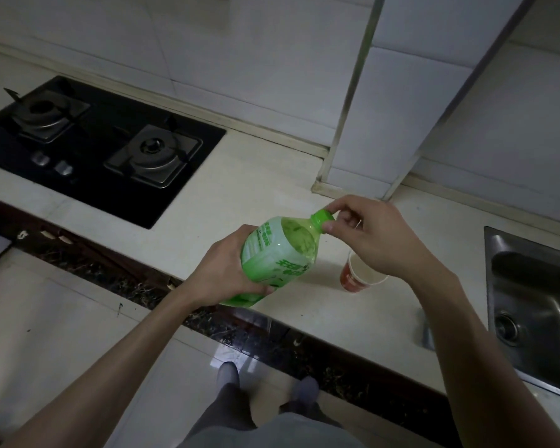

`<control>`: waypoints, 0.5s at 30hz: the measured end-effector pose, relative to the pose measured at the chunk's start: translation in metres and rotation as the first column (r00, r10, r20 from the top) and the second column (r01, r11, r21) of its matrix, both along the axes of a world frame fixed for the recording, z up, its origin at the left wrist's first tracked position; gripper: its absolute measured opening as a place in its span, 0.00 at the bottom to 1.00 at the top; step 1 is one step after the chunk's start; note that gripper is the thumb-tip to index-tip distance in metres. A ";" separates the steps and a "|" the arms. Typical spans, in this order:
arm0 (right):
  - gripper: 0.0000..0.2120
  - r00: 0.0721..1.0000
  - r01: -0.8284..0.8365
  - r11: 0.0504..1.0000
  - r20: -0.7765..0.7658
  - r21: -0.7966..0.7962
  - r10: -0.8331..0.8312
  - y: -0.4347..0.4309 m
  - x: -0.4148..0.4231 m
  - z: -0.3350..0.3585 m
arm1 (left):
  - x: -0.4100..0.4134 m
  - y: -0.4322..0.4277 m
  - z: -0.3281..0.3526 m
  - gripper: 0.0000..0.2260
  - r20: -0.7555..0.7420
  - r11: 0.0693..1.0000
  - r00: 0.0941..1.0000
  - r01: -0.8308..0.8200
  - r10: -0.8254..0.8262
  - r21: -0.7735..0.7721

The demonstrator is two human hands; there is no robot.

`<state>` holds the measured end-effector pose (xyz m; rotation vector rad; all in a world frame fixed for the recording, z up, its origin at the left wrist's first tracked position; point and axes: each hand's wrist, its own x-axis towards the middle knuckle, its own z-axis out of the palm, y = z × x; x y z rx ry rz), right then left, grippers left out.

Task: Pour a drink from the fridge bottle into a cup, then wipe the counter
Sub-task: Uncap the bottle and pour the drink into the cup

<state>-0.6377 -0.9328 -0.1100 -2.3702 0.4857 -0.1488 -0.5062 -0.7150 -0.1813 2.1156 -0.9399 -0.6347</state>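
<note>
The left hand [227, 266] is wrapping around the lower body of the green drink bottle [277, 257], holding it off the counter [240, 195], while the right hand [369, 234] is pinching the green cap [323, 218] between thumb and fingertips. The two hands are close together, one at each end of the bottle.

The bottle's long axis is running from its base near-left to its cap far-right, tilted well off upright. The red paper cup [359, 274] is standing upright on the counter just right of the bottle, partly under the right wrist, between the bottle and the steel sink [530, 286]. It is lying nearer the right hand.

The cap appears to be on the neck, so unscrewing looks like the step in hand. Pouring would then mean swinging the mouth rightward and nearer, over the cup's rim. The gas hob [94, 147] is sitting well apart, far-left.
</note>
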 end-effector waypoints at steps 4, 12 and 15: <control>0.27 0.997 0.071 0.989 -0.001 -0.130 -0.072 0.008 0.011 -0.004 | 0.004 0.004 0.002 0.36 -0.021 1.000 1.000 0.017 -0.018 -0.024; 0.24 0.997 -0.033 0.967 0.055 -0.253 0.048 0.010 0.019 0.013 | 0.018 0.002 0.012 0.34 -0.106 0.995 0.992 0.056 -0.064 -0.080; 0.28 0.991 0.121 0.977 0.084 -0.174 -0.107 0.013 0.027 0.014 | 0.018 -0.005 0.016 0.36 -0.054 0.991 0.997 0.053 -0.061 -0.126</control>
